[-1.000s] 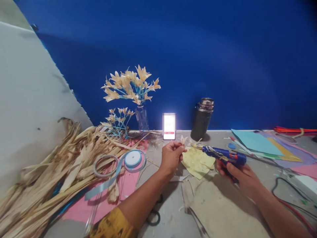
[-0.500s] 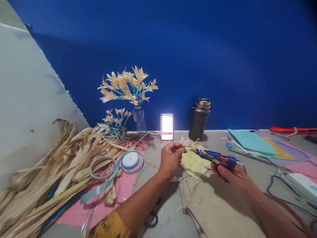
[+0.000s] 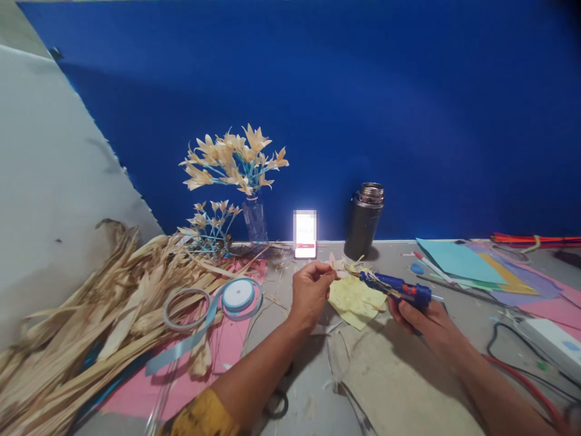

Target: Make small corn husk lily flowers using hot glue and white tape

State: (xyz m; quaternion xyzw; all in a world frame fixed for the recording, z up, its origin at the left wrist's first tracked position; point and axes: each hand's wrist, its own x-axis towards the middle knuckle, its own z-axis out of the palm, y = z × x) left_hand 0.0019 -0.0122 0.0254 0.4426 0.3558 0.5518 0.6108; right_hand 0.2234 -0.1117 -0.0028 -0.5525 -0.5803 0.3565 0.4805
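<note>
My left hand (image 3: 310,290) pinches a small cream husk flower (image 3: 333,263) at table height, in front of a lit phone (image 3: 304,234). My right hand (image 3: 415,315) grips a blue hot glue gun (image 3: 397,286), its nozzle pointing left and touching the flower's base. A pale yellow sheet (image 3: 356,300) lies under both. The flower's stem is hidden by my fingers.
A heap of dried corn husks (image 3: 91,321) fills the left side, with light-blue ribbon rolls (image 3: 238,293) on pink paper. A vase of husk flowers (image 3: 236,163), a metal flask (image 3: 364,221), coloured paper sheets (image 3: 481,266), black scissors (image 3: 276,402) and cables (image 3: 517,357) lie around.
The glue gun has moved left, from apart from the flower to touching it. My left hand has held nearly still.
</note>
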